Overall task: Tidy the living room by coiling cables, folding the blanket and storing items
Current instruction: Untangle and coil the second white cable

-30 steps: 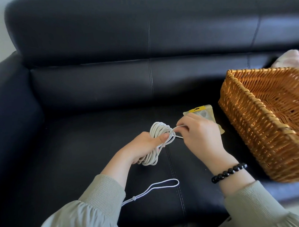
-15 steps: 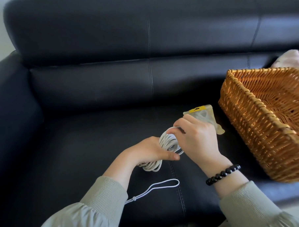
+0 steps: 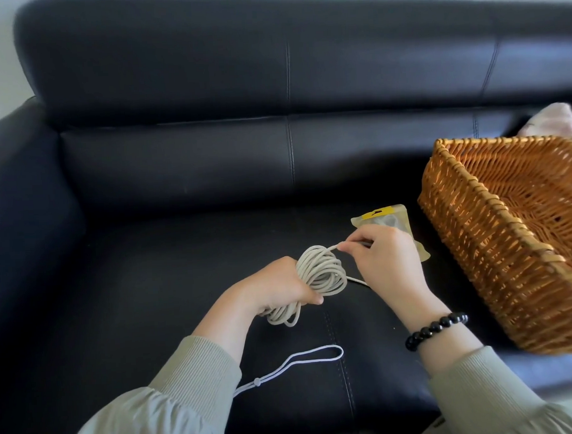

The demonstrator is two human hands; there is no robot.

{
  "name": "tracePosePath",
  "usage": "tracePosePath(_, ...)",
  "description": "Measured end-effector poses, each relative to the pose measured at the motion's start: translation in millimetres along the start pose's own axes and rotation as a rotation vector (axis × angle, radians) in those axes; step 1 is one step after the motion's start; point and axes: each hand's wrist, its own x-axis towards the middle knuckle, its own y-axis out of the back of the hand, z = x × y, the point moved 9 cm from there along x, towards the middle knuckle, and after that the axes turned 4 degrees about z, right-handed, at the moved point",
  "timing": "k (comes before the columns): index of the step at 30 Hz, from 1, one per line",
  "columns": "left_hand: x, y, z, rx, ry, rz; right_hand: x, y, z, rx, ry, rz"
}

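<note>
The left hand (image 3: 278,287) grips the coiled off-white round cable (image 3: 319,269) in its curled fingers while the right hand (image 3: 390,264), just beside it, pinches the free end, which could slip from that light pinch and let the outer loops spring apart.

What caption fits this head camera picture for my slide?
Left hand grips a coiled white cable while the right hand pinches one strand, beside a wicker basket on a black sofa.

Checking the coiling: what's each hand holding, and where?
The left hand grips the cable coil round its loops; the right hand pinches its loose strand.
</note>
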Motion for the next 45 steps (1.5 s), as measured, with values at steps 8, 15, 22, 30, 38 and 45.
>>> tracePosePath(8, -0.2, 1.6, 3.6, -0.230, -0.037, -0.011, -1.1, 0.1, -3.8, 0.015, 0.021, 0.015)
tracePosePath(15, -1.6, 11.0, 8.0, -0.501, -0.104, 0.022, -0.4, -1.0, -5.5, -0.036, 0.110, 0.054)
tracePosePath(22, -1.8, 12.1, 10.5, -0.890, -0.083, 0.071, -5.3, -6.5, -14.9, -0.079, 0.151, 0.016)
tracePosePath(30, -0.2, 22.8, -6.3, -1.323, 0.052, 0.264, -7.8, -11.4, -21.1, -0.136, 0.192, -0.002)
tracePosePath(38, -4.1, 26.1, -9.4, -1.525, 0.063, 0.356, -12.3, -8.6, -27.1, -0.126, 0.196, 0.018)
tracePosePath(45, -4.4, 21.0, -2.9, -1.694, 0.018, 0.294, -18.4, -24.6, -33.8, -0.127, 0.274, -0.079)
